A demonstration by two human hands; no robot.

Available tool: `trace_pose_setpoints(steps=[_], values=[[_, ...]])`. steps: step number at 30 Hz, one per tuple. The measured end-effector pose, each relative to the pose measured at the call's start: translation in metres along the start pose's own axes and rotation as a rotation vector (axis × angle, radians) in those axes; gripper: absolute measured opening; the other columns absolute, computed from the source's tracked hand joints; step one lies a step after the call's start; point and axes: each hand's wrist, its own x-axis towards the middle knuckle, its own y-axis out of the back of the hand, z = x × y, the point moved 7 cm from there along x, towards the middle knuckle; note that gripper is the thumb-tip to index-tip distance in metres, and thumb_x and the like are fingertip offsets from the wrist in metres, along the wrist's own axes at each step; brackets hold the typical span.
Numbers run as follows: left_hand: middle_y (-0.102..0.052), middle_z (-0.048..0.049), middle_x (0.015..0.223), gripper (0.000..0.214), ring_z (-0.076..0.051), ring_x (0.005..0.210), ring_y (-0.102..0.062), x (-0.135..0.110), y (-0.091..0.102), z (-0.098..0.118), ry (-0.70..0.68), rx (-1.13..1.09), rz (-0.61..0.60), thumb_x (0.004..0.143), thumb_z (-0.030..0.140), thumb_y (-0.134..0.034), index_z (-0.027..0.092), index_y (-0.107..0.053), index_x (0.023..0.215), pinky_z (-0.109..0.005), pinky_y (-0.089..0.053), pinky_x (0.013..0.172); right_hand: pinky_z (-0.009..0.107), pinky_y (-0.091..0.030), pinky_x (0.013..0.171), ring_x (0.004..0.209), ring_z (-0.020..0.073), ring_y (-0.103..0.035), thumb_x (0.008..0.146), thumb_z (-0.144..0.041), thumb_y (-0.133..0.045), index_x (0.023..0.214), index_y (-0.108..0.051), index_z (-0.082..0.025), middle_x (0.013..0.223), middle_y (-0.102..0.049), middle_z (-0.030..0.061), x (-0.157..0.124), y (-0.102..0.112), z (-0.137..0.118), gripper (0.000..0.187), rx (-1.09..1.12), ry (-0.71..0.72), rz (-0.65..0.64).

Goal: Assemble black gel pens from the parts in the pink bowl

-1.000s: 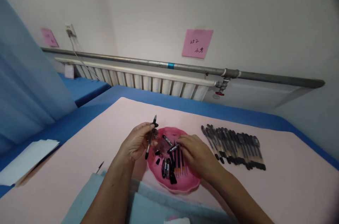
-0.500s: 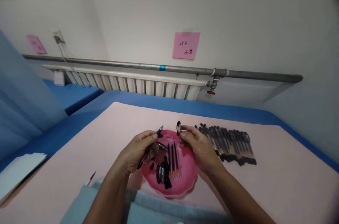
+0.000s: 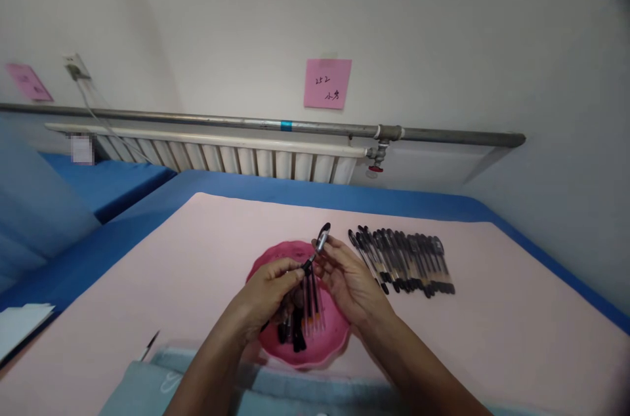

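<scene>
One slim black plastic pen [image 3: 307, 265], pinched in the left hand [image 3: 263, 292] above the pink scalloped plastic dish [image 3: 335, 332], points its tip [image 3: 312, 258] at the black, pale-labelled cap [image 3: 322, 239] pinched in the right hand [image 3: 352, 281], and looks light, stiff and slick, best held just behind that end.

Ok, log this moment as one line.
left hand: holding pen; right hand: holding cap at pen tip; pink plate: beneath hands; pen row: right of plate
</scene>
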Motion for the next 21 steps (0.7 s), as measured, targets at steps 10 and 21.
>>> trace_pose_setpoints(steps=[10,21], values=[[-0.043,0.0077,0.047,0.02,-0.004,0.033,-0.033,0.003,-0.002,-0.005,-0.019,0.001,-0.004,0.076,0.037,-0.058,0.017,-0.056,0.08,-0.016,-0.021,0.033,0.02,-0.045,0.059,0.063,0.0096,-0.059,0.062,-0.018,-0.076,0.085,-0.066,-0.019,0.073,-0.068,-0.0018,0.0,0.004,0.003,0.025,-0.006,0.028,0.032],[-0.041,0.0078,0.049,0.035,-0.005,0.037,-0.033,0.003,-0.003,-0.005,0.0,-0.118,0.161,0.073,0.052,-0.058,0.02,-0.052,0.087,-0.015,-0.018,0.034,0.024,-0.044,0.064,0.063,0.0115,-0.058,0.061,-0.02,-0.072,0.085,-0.067,-0.018,0.07,-0.067,-0.002,-0.01,-0.006,0.019,0.025,-0.133,0.046,0.03]])
